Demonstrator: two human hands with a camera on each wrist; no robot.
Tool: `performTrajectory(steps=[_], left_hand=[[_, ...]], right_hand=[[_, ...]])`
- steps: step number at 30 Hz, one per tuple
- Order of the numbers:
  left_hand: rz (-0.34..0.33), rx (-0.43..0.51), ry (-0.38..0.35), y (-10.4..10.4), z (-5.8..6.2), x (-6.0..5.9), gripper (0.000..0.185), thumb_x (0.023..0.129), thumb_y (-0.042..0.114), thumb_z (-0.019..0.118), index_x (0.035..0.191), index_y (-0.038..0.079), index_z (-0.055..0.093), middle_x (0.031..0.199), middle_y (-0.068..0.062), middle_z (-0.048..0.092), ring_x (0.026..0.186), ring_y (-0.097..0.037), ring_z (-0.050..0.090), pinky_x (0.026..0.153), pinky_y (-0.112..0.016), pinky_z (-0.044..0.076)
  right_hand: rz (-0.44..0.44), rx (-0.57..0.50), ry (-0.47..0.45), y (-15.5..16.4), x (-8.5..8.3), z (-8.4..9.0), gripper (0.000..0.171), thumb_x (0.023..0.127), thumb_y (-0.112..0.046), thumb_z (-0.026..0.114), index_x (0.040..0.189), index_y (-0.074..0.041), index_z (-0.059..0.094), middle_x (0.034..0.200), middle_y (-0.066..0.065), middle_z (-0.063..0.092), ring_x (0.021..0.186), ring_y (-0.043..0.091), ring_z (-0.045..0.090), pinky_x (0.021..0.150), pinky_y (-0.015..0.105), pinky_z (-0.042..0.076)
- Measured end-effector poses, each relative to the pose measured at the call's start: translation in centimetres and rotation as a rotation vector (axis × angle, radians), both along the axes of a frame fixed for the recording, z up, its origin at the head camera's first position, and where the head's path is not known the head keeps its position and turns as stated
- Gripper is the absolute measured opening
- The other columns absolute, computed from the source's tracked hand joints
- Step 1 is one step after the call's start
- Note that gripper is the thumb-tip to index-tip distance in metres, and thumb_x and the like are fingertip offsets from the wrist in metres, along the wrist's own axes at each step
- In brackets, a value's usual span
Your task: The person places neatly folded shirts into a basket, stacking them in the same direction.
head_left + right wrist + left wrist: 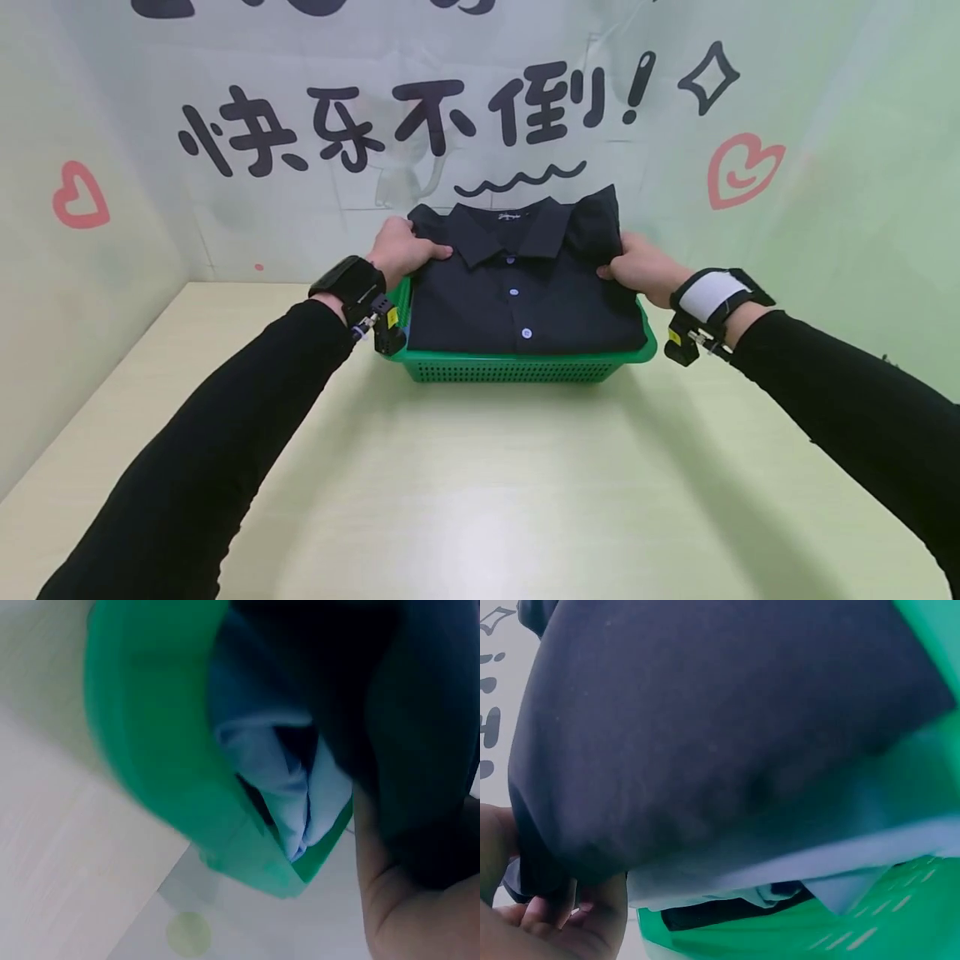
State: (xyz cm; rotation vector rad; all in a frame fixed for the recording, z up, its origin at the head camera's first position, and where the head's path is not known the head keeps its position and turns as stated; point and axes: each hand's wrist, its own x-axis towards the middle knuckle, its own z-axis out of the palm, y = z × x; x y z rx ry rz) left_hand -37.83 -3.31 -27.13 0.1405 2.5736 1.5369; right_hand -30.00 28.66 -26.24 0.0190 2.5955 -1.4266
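A folded dark button-up shirt (517, 292), collar toward the wall, lies over a green plastic basket (517, 368). Its far part is lifted at both sides. My left hand (405, 252) grips the shirt's left side near the shoulder; in the left wrist view, thumb and curled fingers pinch the dark cloth. On the opposite side my right hand (647, 268) grips the right edge, thumb on the front. Beneath the shirt, folded light blue cloth (840, 859) and a dark piece of cloth (727, 911) lie in the basket. Light blue cloth (277, 780) shows in the right wrist view too.
The basket stands on a pale wooden table (480, 475) against the back wall. A printed wall sheet (300, 217) with black lettering and pink hearts rises right behind it. Walls also bound the table at left and right.
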Motion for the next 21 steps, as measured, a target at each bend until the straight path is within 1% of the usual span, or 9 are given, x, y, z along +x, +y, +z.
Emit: performTrajectory(steps=[3,7,9,13,16,21], left_hand=[[0.008,-0.028,0.007,0.2,0.0,-0.2,0.069,0.087,0.016,0.077,0.141,-0.008,0.042,0.137,-0.021,0.047,0.120,-0.033,0.048,0.099,-0.039,0.043],[0.014,-0.092,0.007,0.3,-0.2,-0.3,0.065,0.087,0.017,0.077,0.138,-0.010,0.045,0.133,-0.023,0.049,0.112,-0.034,0.050,0.090,-0.039,0.045],[0.020,-0.111,-0.003,0.3,-0.3,-0.3,0.065,0.087,0.018,0.077,0.137,-0.010,0.045,0.133,-0.023,0.049,0.110,-0.034,0.050,0.088,-0.039,0.045],[0.038,-0.116,-0.036,0.3,-0.4,-0.4,0.069,0.086,0.016,0.078,0.139,-0.011,0.041,0.135,-0.023,0.047,0.113,-0.035,0.050,0.093,-0.040,0.046],[0.055,-0.126,-0.047,0.3,-0.6,-0.5,0.070,0.085,0.015,0.079,0.138,-0.010,0.040,0.134,-0.023,0.047,0.113,-0.036,0.050,0.094,-0.042,0.047],[0.073,-0.143,-0.058,0.1,-1.2,-0.7,0.067,0.085,0.016,0.079,0.135,-0.010,0.041,0.130,-0.023,0.047,0.112,-0.038,0.052,0.091,-0.043,0.050]], right_hand=[[-0.025,0.043,-0.005,-0.4,-0.2,0.0,0.040,0.097,0.006,0.043,0.137,0.007,0.037,0.136,0.025,0.041,0.122,0.039,0.042,0.108,0.050,0.033],[-0.058,0.078,-0.044,-0.7,-0.3,-0.1,0.037,0.098,0.004,0.046,0.134,0.010,0.040,0.134,0.027,0.042,0.121,0.041,0.045,0.105,0.051,0.037],[-0.081,0.090,-0.070,-0.8,-0.4,-0.1,0.036,0.098,0.003,0.049,0.133,0.011,0.040,0.135,0.027,0.041,0.121,0.042,0.045,0.104,0.051,0.038],[-0.116,0.096,-0.119,-0.8,-0.4,0.2,0.044,0.098,0.002,0.052,0.136,0.014,0.034,0.139,0.029,0.036,0.125,0.043,0.042,0.104,0.053,0.038],[-0.130,0.101,-0.139,-0.6,-0.3,0.5,0.051,0.098,0.001,0.053,0.140,0.017,0.027,0.142,0.031,0.032,0.128,0.044,0.039,0.104,0.055,0.037],[-0.152,0.121,-0.148,-0.3,-0.3,0.4,0.050,0.096,0.002,0.055,0.137,0.018,0.030,0.140,0.032,0.033,0.125,0.043,0.041,0.102,0.055,0.040]])
